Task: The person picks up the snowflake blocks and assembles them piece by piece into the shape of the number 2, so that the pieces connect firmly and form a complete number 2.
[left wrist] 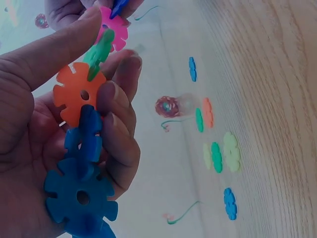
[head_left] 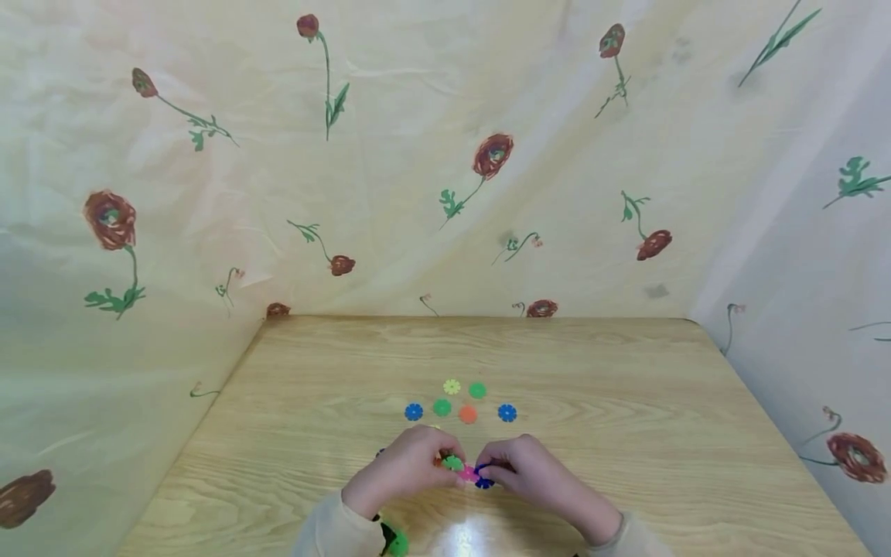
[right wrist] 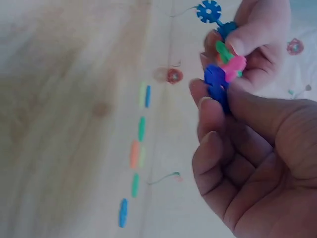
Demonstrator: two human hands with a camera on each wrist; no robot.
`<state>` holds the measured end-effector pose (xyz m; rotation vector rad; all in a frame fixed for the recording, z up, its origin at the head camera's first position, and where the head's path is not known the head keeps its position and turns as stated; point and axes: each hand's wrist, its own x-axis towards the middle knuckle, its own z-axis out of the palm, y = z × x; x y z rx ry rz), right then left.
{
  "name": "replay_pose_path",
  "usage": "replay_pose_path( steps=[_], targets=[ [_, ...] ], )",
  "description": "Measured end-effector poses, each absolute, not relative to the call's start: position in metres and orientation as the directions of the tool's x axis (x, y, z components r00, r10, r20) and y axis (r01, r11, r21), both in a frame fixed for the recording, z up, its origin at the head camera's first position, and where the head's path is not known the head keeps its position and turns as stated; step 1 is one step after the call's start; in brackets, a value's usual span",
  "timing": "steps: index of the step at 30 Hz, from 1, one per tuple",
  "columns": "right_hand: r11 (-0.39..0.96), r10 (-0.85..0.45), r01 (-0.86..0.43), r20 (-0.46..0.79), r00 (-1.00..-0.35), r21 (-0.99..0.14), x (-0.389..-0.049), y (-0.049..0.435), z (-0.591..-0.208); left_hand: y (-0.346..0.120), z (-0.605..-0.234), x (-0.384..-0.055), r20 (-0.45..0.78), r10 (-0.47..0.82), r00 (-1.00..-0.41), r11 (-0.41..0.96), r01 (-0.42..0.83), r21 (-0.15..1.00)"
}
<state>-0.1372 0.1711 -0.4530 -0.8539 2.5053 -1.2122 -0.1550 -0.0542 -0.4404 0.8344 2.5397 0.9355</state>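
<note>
My left hand curls round a chain of notched plastic discs slotted together. In the left wrist view the chain runs from a blue disc over the palm, through an orange disc and a green disc, to a pink disc. Between thumb and fingers, my right hand pinches a dark blue disc. That disc meets the pink one at the chain's end, and both hands are close together over the near part of the table.
Loose discs lie flat on the wooden table beyond the hands: blue, green, orange, yellow and others. Another green disc shows beside the left sleeve. Flower-patterned cloth hangs behind and along both sides.
</note>
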Motion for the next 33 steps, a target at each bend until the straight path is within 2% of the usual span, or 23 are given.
replay_pose_path(
  steps=[6, 11, 15, 18, 20, 22, 24, 26, 28, 30, 33],
  targets=[
    [0.41, -0.536, -0.281, 0.019, -0.844, -0.868, -0.136, 0.17, -0.464, -0.056, -0.442, -0.152, -0.026, 0.589, -0.808, 0.675, 0.474, 0.565],
    [0.347, -0.503, -0.243, 0.039, -0.863, -0.906, -0.134, 0.167, -0.469, -0.062, -0.441, -0.147, 0.052, 0.515, -0.856, 0.66, 0.434, 0.614],
    [0.34, -0.48, -0.25, 0.061, -0.875, -0.906, -0.133, 0.166, -0.472, -0.066, -0.44, -0.14, 0.228, 0.387, -0.893, 0.633, 0.438, 0.638],
    [0.34, -0.468, -0.252, 0.07, -0.881, -0.906, -0.133, 0.165, -0.475, -0.067, -0.44, -0.133, 0.4, 0.263, -0.878, 0.594, 0.474, 0.65],
    [0.335, -0.461, -0.251, 0.074, -0.884, -0.908, -0.134, 0.165, -0.476, -0.067, -0.44, -0.128, 0.446, 0.234, -0.864, 0.55, 0.496, 0.672],
    [0.327, -0.455, -0.249, 0.079, -0.887, -0.912, -0.134, 0.165, -0.477, -0.067, -0.442, -0.122, 0.407, 0.292, -0.866, 0.512, 0.501, 0.698],
    [0.312, -0.45, -0.248, 0.087, -0.889, -0.917, -0.134, 0.165, -0.477, -0.066, -0.444, -0.116, 0.289, 0.416, -0.862, 0.481, 0.479, 0.734],
    [0.298, -0.443, -0.249, 0.097, -0.891, -0.921, -0.134, 0.165, -0.476, -0.064, -0.449, -0.112, 0.13, 0.547, -0.827, 0.467, 0.431, 0.772],
    [0.282, -0.436, -0.244, 0.103, -0.894, -0.928, -0.134, 0.165, -0.475, -0.061, -0.457, -0.11, -0.009, 0.621, -0.784, 0.471, 0.364, 0.803],
    [0.27, -0.43, -0.241, 0.107, -0.896, -0.932, -0.133, 0.164, -0.475, -0.058, -0.465, -0.111, -0.105, 0.629, -0.77, 0.478, 0.277, 0.834],
    [0.253, -0.426, -0.24, 0.115, -0.897, -0.937, -0.132, 0.163, -0.474, -0.054, -0.478, -0.115, -0.195, 0.576, -0.794, 0.431, 0.092, 0.898]
  ],
)
